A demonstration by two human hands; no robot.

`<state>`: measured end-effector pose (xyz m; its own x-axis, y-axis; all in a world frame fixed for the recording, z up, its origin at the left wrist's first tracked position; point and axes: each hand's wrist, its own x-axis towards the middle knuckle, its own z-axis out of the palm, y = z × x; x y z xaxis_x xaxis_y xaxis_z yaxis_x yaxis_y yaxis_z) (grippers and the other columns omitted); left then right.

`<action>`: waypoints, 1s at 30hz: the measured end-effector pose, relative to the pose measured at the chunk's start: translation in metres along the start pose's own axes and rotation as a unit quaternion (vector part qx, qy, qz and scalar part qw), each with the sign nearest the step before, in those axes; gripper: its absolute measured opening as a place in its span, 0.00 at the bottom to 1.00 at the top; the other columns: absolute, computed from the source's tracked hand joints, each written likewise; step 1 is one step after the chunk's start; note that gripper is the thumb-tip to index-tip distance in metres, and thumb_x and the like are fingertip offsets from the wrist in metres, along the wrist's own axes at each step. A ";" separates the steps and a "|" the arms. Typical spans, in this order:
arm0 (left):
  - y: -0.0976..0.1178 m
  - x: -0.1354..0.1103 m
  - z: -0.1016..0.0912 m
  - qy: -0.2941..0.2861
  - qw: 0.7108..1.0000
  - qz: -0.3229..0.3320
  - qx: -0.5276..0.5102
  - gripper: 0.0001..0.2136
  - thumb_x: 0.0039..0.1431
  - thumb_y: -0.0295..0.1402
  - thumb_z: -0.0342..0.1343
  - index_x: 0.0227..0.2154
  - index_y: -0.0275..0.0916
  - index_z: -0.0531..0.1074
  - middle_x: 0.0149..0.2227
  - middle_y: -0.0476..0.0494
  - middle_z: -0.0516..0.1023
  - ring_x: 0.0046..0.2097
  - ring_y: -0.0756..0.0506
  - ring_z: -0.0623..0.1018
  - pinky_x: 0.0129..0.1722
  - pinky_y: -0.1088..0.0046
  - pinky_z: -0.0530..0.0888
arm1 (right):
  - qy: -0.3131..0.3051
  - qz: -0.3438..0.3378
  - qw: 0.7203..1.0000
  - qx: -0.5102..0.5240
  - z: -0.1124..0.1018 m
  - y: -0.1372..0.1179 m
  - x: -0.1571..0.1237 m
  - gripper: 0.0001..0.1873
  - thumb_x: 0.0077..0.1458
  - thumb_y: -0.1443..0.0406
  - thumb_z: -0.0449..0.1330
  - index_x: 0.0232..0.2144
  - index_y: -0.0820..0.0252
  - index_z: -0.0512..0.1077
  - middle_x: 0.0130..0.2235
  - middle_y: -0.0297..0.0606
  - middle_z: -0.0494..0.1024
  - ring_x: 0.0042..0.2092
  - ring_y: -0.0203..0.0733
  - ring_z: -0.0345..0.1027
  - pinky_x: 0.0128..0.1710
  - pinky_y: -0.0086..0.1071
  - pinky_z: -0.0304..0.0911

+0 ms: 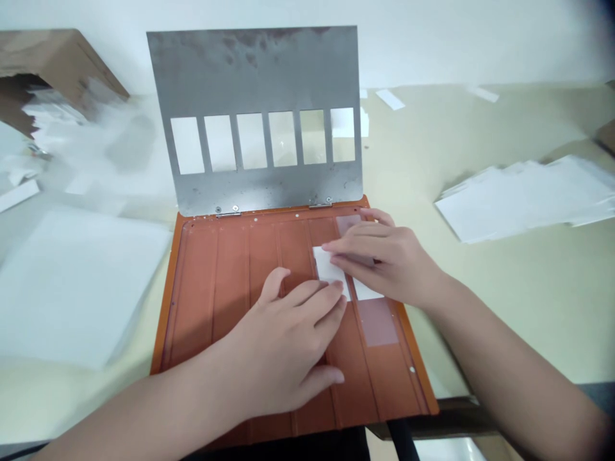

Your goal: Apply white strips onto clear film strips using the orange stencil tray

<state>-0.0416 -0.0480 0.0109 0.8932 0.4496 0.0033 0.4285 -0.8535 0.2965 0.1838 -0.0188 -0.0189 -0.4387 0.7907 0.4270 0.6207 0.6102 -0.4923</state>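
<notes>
Pinning white strip on orange tray w/ my spread L hand so it won't slip; R hand has fingers together on it, clamp unclear.

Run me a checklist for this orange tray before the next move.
Metal stencil plate raised off the orange ribbed tray: ok, it stands open on its hinges.
White strip square to the ribs: not ok, it lies askew across one.
Right hand on the strip: ok, fingers lie over it.
Left hand at the strip: ok, fingertips reach its edge.
Translucent film rectangle inside its channel: ok.
Strip flat underneath: cannot tell, hands hide it.
</notes>
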 end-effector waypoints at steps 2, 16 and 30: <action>0.000 0.000 0.001 0.005 1.000 0.000 0.004 0.27 0.63 0.46 0.55 0.57 0.31 0.65 0.60 0.38 0.71 0.56 0.38 0.71 0.57 0.47 0.59 | -0.014 -0.002 1.000 -0.003 -0.003 0.000 0.000 0.06 0.61 0.67 0.60 0.33 0.53 0.76 0.30 0.27 0.79 0.35 0.34 0.74 0.59 0.42 0.51; 0.001 0.001 0.000 -0.007 1.000 -0.005 0.003 0.28 0.64 0.48 0.53 0.59 0.31 0.64 0.59 0.37 0.71 0.57 0.39 0.70 0.60 0.53 0.61 | -0.093 0.012 0.995 -0.044 -0.011 -0.011 0.000 0.15 0.64 0.68 0.56 0.26 0.51 0.76 0.32 0.26 0.80 0.39 0.37 0.70 0.54 0.45 0.44; 0.002 0.000 0.000 -0.007 1.000 -0.008 0.009 0.27 0.64 0.47 0.53 0.58 0.32 0.65 0.59 0.41 0.71 0.57 0.42 0.69 0.61 0.54 0.60 | -0.070 -0.005 0.995 -0.075 -0.010 -0.012 -0.003 0.13 0.64 0.67 0.56 0.29 0.47 0.76 0.31 0.23 0.80 0.42 0.40 0.71 0.52 0.45 0.48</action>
<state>-0.0410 -0.0503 0.0114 0.8880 0.4597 -0.0146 0.4450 -0.8507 0.2798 0.1841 -0.0291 -0.0068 -0.5257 0.7898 0.3160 0.7013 0.6126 -0.3645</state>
